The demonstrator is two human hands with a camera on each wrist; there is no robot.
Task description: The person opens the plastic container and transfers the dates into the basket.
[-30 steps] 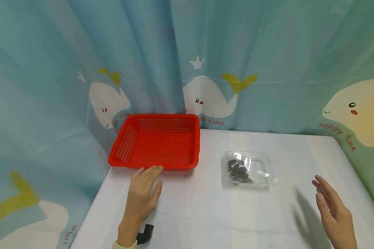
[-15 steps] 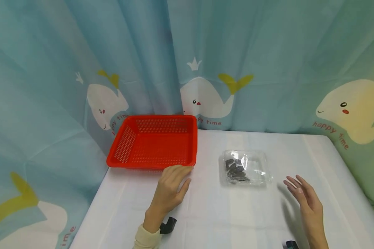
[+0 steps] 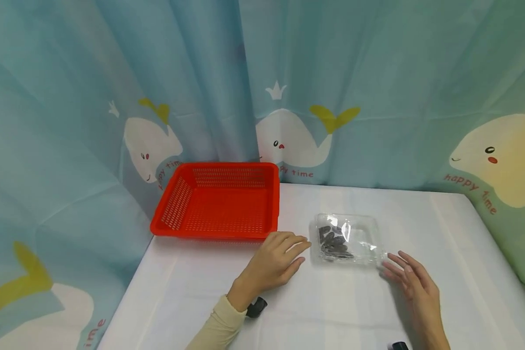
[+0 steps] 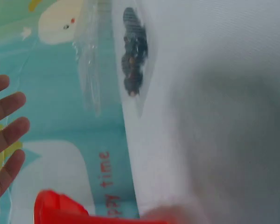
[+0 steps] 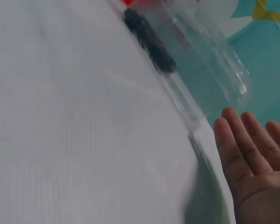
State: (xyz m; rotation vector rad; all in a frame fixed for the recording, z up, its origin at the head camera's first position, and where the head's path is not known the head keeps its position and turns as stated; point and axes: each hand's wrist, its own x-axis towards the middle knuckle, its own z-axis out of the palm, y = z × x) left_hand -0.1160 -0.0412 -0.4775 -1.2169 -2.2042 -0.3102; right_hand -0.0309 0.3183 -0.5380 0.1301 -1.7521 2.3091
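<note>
While both hands' fingers lie spread, left hand [image 3: 274, 260], right hand [image 3: 412, 283], flank crinkly clear plastic box [image 3: 347, 238], perforated red basket [image 3: 220, 202].

Left hand's fingers [image 4: 7, 135] spread near a clear box [image 4: 116, 60] of dark pieces [image 4: 133, 58].

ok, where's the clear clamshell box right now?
Head view: the clear clamshell box sits on the white table, right of the red basket, between the left hand and right hand.
</note>
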